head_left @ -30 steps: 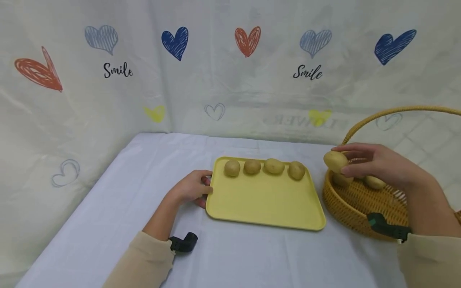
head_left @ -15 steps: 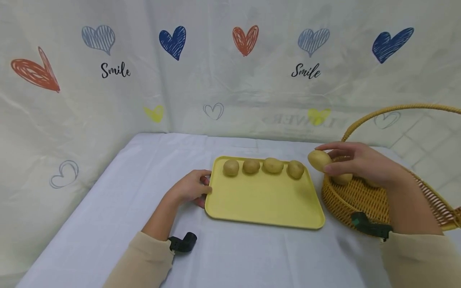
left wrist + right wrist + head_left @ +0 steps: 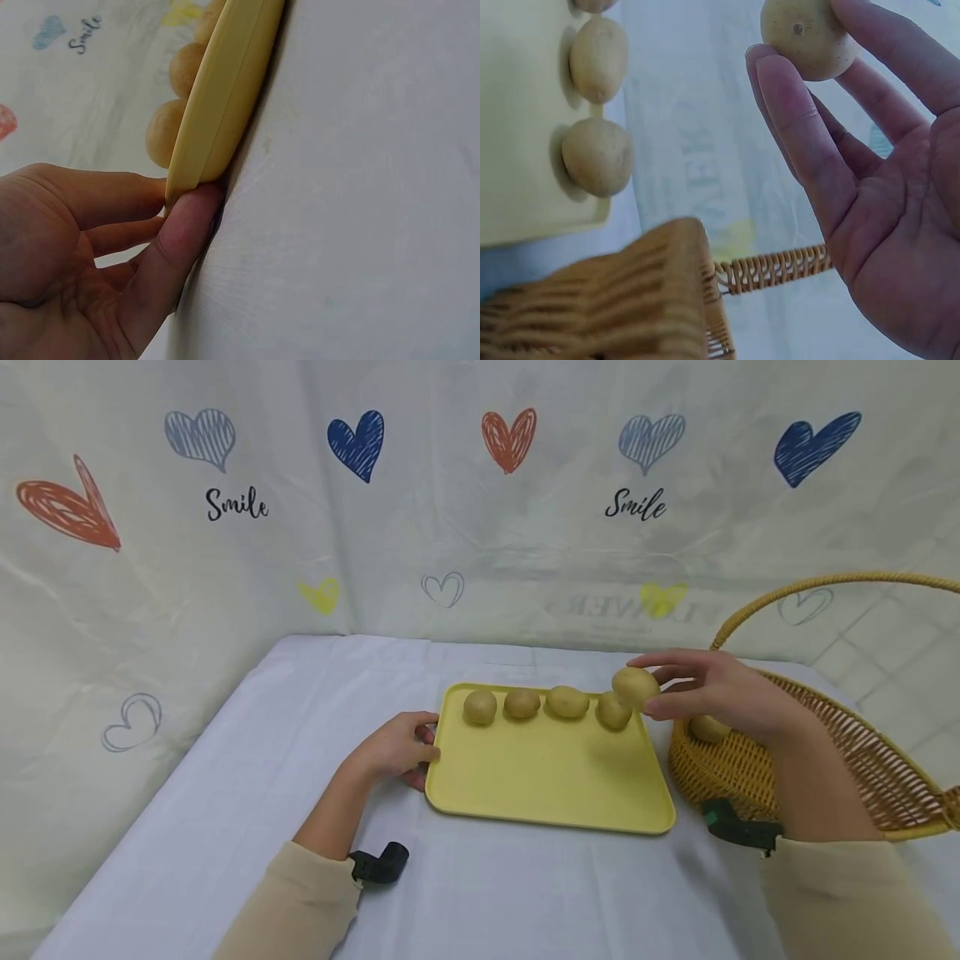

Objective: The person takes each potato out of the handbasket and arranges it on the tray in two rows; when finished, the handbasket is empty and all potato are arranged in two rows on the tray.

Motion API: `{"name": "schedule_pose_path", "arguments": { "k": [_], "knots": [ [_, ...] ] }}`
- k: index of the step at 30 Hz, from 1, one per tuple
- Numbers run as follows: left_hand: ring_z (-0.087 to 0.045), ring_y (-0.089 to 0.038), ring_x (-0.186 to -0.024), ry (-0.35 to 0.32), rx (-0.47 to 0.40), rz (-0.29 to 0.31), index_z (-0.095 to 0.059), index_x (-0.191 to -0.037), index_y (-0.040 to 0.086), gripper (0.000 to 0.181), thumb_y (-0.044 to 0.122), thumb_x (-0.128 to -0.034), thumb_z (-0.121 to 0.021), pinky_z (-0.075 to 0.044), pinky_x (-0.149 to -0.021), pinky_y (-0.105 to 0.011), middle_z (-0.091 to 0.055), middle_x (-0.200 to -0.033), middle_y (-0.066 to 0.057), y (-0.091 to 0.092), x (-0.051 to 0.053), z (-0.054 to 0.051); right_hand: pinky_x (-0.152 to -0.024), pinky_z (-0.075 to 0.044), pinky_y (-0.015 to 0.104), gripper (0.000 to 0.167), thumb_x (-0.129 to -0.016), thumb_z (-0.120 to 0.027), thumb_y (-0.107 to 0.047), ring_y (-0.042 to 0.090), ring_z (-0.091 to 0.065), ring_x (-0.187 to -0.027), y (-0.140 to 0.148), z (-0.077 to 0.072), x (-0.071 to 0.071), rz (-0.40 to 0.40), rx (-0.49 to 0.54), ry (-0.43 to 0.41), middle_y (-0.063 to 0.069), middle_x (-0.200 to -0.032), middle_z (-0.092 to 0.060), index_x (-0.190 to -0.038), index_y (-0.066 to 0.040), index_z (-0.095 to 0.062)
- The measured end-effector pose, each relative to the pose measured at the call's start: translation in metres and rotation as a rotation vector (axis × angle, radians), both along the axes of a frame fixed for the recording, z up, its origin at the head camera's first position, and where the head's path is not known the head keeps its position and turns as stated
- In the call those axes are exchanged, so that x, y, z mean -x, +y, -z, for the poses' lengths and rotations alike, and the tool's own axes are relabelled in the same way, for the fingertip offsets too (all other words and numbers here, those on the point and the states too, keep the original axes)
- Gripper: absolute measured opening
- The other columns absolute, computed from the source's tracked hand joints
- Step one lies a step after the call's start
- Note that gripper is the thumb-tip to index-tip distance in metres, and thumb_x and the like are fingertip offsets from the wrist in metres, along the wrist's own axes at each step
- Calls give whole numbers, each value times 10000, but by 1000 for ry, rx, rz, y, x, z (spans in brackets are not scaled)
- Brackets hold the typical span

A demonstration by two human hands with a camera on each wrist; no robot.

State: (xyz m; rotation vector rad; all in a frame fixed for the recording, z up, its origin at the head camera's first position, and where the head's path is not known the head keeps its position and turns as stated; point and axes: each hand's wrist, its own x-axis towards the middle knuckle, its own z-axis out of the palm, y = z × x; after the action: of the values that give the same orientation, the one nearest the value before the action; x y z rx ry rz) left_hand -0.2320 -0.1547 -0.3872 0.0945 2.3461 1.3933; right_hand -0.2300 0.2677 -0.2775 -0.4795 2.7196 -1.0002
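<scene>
A yellow tray [image 3: 547, 777] lies flat on the table, with several potatoes [image 3: 567, 702] in a row along its far edge. My left hand [image 3: 396, 747] grips the tray's left rim; in the left wrist view the thumb and fingers pinch that rim [image 3: 217, 112]. Above the tray's far right corner, my right hand [image 3: 708, 693] pinches another potato [image 3: 635, 687] between thumb and fingertips. The right wrist view shows this held potato [image 3: 806, 37] clear of the row, partly cut off by the frame.
To the right of the tray stands a wicker basket [image 3: 738, 777] with a tall arched handle [image 3: 825, 580]. A potato [image 3: 708, 728] shows inside it; my right forearm hides part of the basket. A white cloth [image 3: 510, 893] covers the table, and a printed curtain [image 3: 442, 527] hangs behind.
My right hand has carried the potato leftward from over the basket to above the tray's far right corner. The left hand has kept its hold on the tray.
</scene>
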Motion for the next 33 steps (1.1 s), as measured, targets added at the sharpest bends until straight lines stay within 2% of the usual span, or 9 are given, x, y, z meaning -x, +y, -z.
{"name": "schedule_pose_path", "arguments": {
  "k": [5, 11, 15, 23, 33],
  "knots": [
    [-649, -207, -813, -10, -3, 0, -409, -1569, 58, 641, 18, -970, -636, -652, -603, -351, -516, -1141, -123, 0, 0, -1, -903, -554, 304, 568, -939, -758, -365, 160, -582, -1192, -13, 2, 1, -24, 13, 20, 53, -1368, -614, -1467, -265, -571],
    [-656, -209, -807, -11, -2, 7, -399, -1573, 50, 653, 16, -966, -637, -651, -605, -347, -520, -1154, -124, 2, 0, -2, -909, -565, 258, 572, -916, -797, -258, 122, -618, -1166, -28, 6, -5, -67, 139, -9, 41, -1346, -609, -1449, -206, -593],
    [-656, -211, -801, -9, 4, 5, -402, -1572, 53, 650, 16, -968, -637, -649, -600, -345, -519, -1145, -125, 2, 0, -3, -909, -567, 262, 567, -907, -807, -264, 145, -636, -1145, -40, 6, -7, -95, 164, -17, 52, -1307, -634, -1434, -224, -603],
    [-655, -214, -774, -14, 0, -1, -415, -1562, 52, 639, 14, -964, -636, -647, -592, -345, -517, -1141, -122, 1, -1, -2, -893, -605, 319, 563, -901, -812, -223, 218, -712, -1014, -62, 19, -1, -164, 227, -68, 112, -1259, -648, -1424, -196, -607],
    [-656, -213, -767, -6, 5, 3, -419, -1560, 56, 632, 14, -967, -634, -650, -594, -352, -511, -1127, -121, 0, 0, -1, -908, -597, 349, 538, -870, -839, -219, 262, -703, -1049, -90, 34, 4, -202, 299, -89, 95, -1222, -673, -1373, -252, -652]
  ]
}}
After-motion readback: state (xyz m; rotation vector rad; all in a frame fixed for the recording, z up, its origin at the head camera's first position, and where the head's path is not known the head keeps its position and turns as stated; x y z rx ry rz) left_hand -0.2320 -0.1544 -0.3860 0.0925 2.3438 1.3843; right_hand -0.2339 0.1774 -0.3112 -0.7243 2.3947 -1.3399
